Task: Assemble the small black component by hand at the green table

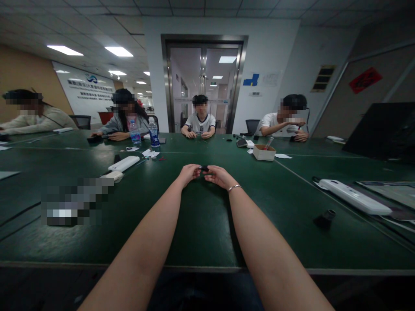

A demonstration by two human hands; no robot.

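Observation:
Both my arms stretch forward over a dark green table [201,224]. My left hand [189,172] and my right hand [218,175] meet near the table's middle, fingers closed in a pinch on a small black object [204,168] held between them. What the object is I cannot make out. A thin bracelet circles my right wrist.
White power strips lie at the left [123,163] and right [355,196]. A small open box [264,152] and water bottles [153,132] stand farther back. A small black part [326,217] lies at the right. Several people sit along the far and left sides.

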